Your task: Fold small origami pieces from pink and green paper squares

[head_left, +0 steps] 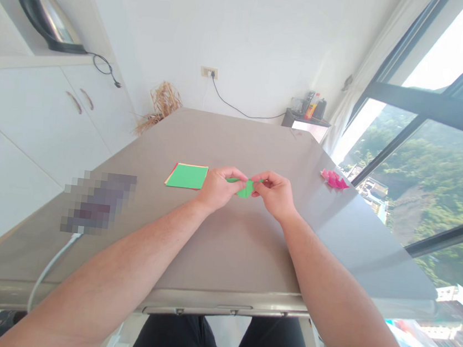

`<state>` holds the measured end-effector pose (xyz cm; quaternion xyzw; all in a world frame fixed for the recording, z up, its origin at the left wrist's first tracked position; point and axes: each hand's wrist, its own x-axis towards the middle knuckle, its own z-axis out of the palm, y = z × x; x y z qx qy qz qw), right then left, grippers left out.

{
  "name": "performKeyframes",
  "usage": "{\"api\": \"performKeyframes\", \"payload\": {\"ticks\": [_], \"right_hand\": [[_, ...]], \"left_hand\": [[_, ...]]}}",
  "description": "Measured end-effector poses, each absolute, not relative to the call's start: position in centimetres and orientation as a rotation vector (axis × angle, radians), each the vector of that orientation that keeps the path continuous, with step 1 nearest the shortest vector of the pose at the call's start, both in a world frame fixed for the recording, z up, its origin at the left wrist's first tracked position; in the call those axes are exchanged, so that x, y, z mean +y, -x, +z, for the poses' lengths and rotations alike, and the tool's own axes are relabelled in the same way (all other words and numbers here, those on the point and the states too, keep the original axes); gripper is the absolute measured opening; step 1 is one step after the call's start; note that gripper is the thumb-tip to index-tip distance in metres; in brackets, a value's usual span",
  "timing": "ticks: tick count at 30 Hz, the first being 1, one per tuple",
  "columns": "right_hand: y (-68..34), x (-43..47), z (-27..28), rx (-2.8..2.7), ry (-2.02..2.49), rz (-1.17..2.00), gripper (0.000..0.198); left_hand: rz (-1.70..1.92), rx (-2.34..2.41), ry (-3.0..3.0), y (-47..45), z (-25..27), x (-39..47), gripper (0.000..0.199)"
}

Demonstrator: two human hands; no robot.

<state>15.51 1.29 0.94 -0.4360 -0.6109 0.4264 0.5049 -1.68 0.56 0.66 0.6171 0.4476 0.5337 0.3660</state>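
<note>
Between my two hands is a small folded piece of green paper (246, 190), with a crease showing on it. My left hand (222, 186) pinches its left side between thumb and fingers. On the other side my right hand (272, 193) pinches the paper's right part the same way. The fingers cover much of the paper, so its full shape is hidden. Just left of my left hand lies a stack of square coloured paper (187, 176), green on top, with red and yellowish edges peeking out.
Pink folded paper pieces (334, 179) rest near the table's right edge by the window. A blurred-out device (100, 203) with a white cable (54, 264) lies at the left. Bottles (313, 106) stand on a small cabinet beyond the grey table (239, 141).
</note>
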Motion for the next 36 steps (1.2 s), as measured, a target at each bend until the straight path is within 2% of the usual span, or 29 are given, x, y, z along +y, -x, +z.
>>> {"api": "performKeyframes", "payload": {"ticks": [12, 23, 30, 36], "right_hand": [[-15.9, 1.5, 1.3, -1.330, 1.073, 1.134, 0.013], [-16.6, 1.5, 1.4, -1.332, 0.951, 1.231, 0.016], [-16.8, 1.5, 1.2, -1.506, 0.953, 1.242, 0.019], [-17.0, 1.6, 1.1, -1.497, 0.928, 1.234, 0.023]], "left_hand": [[1.373, 1.289, -1.753, 2.0, 0.8, 0.6, 0.008], [1.304, 1.080, -1.487, 2.4, 1.0, 0.8, 0.020], [1.263, 1.104, -1.633, 2.5, 1.0, 0.7, 0.015], [1.264, 1.015, -1.501, 2.4, 0.9, 0.7, 0.021]]}}
